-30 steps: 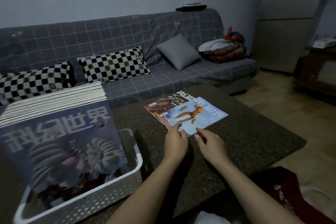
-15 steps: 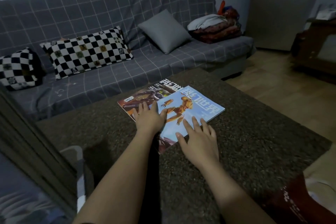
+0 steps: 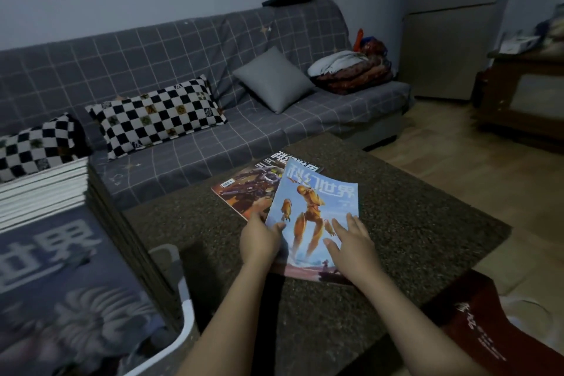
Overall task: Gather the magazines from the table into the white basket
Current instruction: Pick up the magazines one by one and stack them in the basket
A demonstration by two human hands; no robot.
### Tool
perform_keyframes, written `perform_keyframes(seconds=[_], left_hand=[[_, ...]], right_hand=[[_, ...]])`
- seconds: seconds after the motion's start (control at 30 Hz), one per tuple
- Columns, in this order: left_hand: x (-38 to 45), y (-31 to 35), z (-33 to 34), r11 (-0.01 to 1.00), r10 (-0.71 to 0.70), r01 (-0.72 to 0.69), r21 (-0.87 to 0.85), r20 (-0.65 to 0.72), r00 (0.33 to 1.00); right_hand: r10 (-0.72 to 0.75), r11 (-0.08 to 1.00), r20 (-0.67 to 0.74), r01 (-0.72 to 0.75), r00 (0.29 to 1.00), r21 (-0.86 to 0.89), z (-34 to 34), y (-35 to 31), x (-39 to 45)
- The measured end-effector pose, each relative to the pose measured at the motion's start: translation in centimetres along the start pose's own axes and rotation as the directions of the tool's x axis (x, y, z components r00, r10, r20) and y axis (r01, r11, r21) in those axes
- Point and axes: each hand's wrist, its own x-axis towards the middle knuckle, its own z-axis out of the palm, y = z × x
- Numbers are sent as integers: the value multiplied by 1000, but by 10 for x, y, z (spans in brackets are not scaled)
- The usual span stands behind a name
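Head view: blue magazine (image 3: 314, 217) now rotated, lifted by hands; basket (image 3: 183, 308) back.

The room is dim with a cold bluish cast, and the grain is heavy. The stack of magazines (image 3: 55, 268) at lower left is smeared with blur, while the forearms throw soft shadows on the dark table (image 3: 427, 223). Straight lines bow near the edges.

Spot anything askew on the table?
Yes: the blue magazine lies skewed across the orange magazine, so their edges don't line up. Its far edge curls upward. Nothing looks spilled or torn.
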Motion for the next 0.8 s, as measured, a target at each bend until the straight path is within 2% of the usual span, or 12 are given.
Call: perform_keyframes(seconds=[0.07, 0.17, 0.27, 0.33, 0.43, 0.53, 0.8], left_hand=[[-29, -3, -9, 983, -21, 15, -181, -28, 999], [-70, -8, -29, 939, -6, -13, -345, -54, 999], [-107, -13, -58, 903, 72, -112, -416, -111, 991], [-131, -16, -79, 883, 138, -195, -426, -163, 977], [-164, -20, -113, 848, 175, -262, -460, -223, 959], [-195, -28, -148, 790, 191, -300, -535, -250, 949], [-230, -65, -236, 723, 213, -442, -531, -437, 874]], right_hand=[[23, 998, -11, -23, 1000, 59, -5, 3, -21], [92, 960, -38, -78, 995, 268, -18, 2, -55], [76, 826, -74, -21, 994, 563, -34, -9, -87], [72, 743, -125, 30, 990, 668, -42, -23, -110], [55, 728, -223, 114, 973, 677, -48, -46, -142], [1, 645, -282, 215, 959, 733, -49, -69, -170], [-154, 543, -315, 346, 937, 765, -30, -146, -208]])
